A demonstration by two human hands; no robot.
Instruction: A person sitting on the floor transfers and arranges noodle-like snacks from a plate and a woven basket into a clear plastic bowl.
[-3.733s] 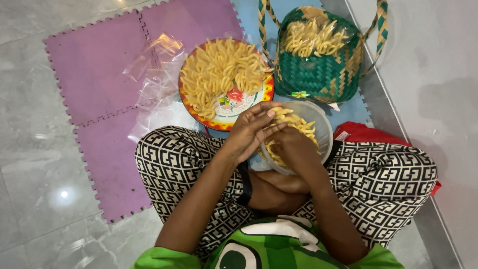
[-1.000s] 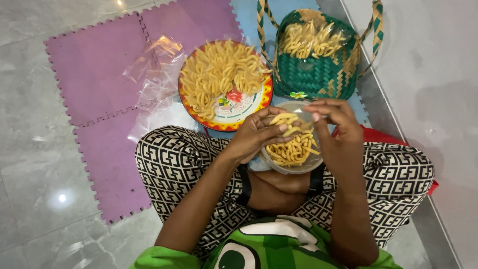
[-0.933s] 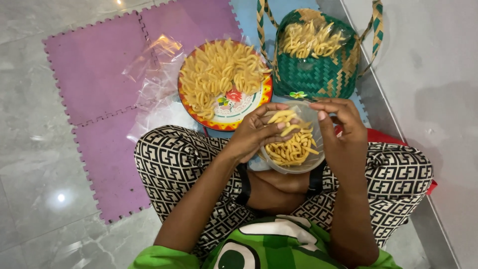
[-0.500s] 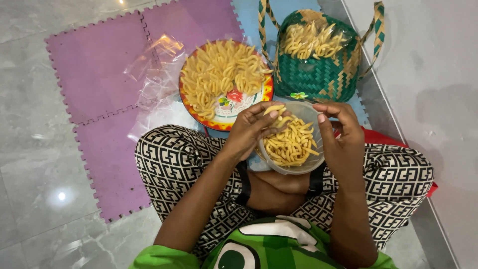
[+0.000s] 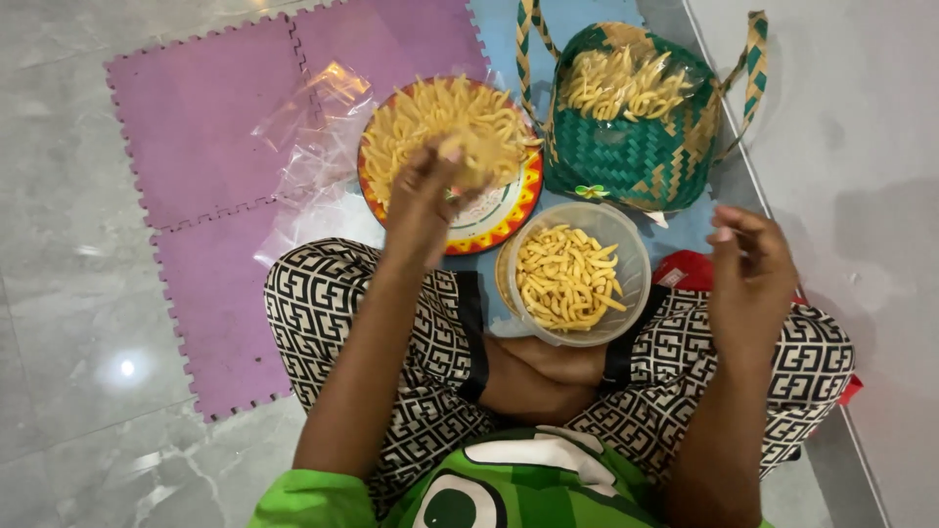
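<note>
The clear round container [image 5: 575, 274] at the lap is about half filled; the left hand [image 5: 430, 191] pinches snack sticks above the still-heaped plate [image 5: 509, 205], and the right hand [image 5: 751, 264] hangs loosely open, empty.

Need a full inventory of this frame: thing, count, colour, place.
Round plate with red-orange rim: 1, heaped with pale yellow snack sticks, on the mat ahead of the knees.
Clear round plastic tub: 1, part full of yellow sticks, between the knees.
Green and tan woven basket with handles: 1, sticks bagged inside, upper right.
Clear plastic sheet: 1, crumpled, left of the plate.
Purple foam mat tiles: several, left; a blue tile beneath the basket.
Red thing: 1, partly hidden beside the right knee.
Grey polished floor: around the mat.
Left hand: over the plate, gripping sticks.
Right hand: raised right of the tub, empty.
</note>
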